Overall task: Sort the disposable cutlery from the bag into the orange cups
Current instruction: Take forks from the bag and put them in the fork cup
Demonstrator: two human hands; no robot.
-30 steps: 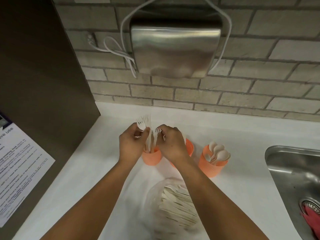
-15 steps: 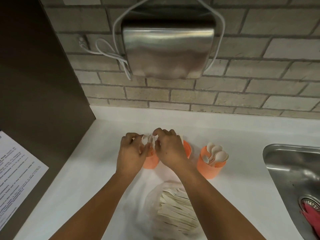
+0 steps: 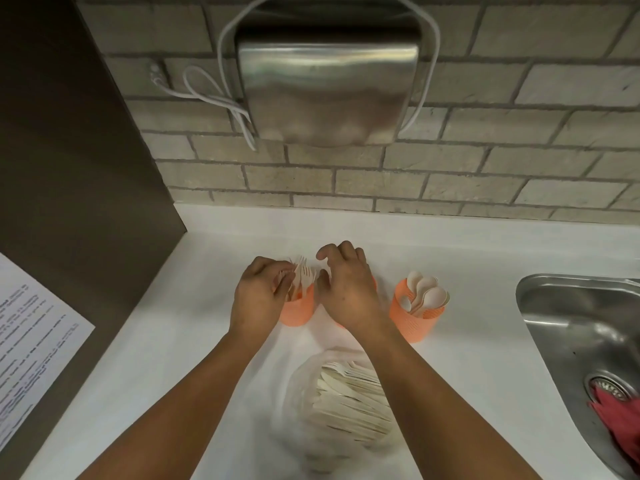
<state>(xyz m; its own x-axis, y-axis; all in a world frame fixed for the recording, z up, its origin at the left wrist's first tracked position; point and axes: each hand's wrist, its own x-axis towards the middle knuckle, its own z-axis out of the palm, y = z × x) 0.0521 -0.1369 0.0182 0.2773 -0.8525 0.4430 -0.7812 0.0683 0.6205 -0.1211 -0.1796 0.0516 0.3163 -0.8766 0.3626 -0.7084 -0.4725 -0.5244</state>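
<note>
Pinching a bunch of forks (image 3: 303, 276), the left hand (image 3: 259, 296) holds them in the leftmost orange cup (image 3: 297, 310), handles inside. To finish well, I would lower them together and let go gently so the light cup does not tip. Just beside, the right hand (image 3: 346, 289) hovers empty, fingers loosely curled. Further right, spoons (image 3: 426, 295) fill the right cup (image 3: 417, 322); the bag (image 3: 298, 410), nearer, holds more cutlery (image 3: 349, 393)

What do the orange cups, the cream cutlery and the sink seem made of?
Orange textured cups: probably matt plastic, with dotted walls. Cream disposable cutlery: matt, plastic or wood fibre; cannot tell. Grey metal sink: likely stainless steel, brushed sheen with reflections.
</note>
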